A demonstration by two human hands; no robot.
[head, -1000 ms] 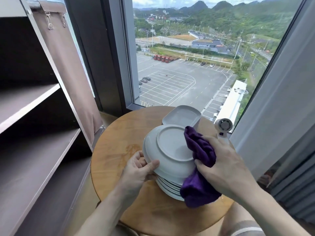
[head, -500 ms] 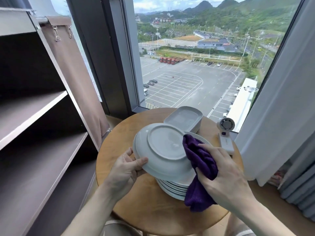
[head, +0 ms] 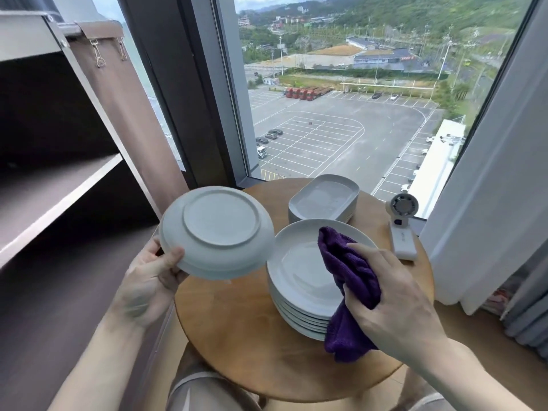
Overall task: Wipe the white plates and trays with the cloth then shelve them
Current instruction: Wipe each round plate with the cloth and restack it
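1. The left hand (head: 148, 280) now carries the wiped plate (head: 216, 232) out to the left, off the table's edge and apart from the stack of plates (head: 299, 280); half a second ago this plate sat tilted right over the stack with the cloth against it
2. That plate is held in the air with its underside and foot ring towards the camera; the thumb is clamped over its near rim, and the other fingers are hidden behind it, so I cannot tell how they lie
3. The right hand (head: 394, 301) has come away from the carried plate; its fingers are curled round the bunched purple cloth (head: 347, 280), which rests on the top plate of the stack and hangs over its near edge
4. My reading: wiping of this plate is done and shelving is the step in hand, with the shelf (head: 59, 191) open to the left and nothing visible on it
5. Much is left: the stack and the pile of trays (head: 323, 200) behind it stand on the round table (head: 246, 336)
6. Writing: a small white handheld fan (head: 401, 229) lies right of the stack; its body bears faint grey lettering, too small to read
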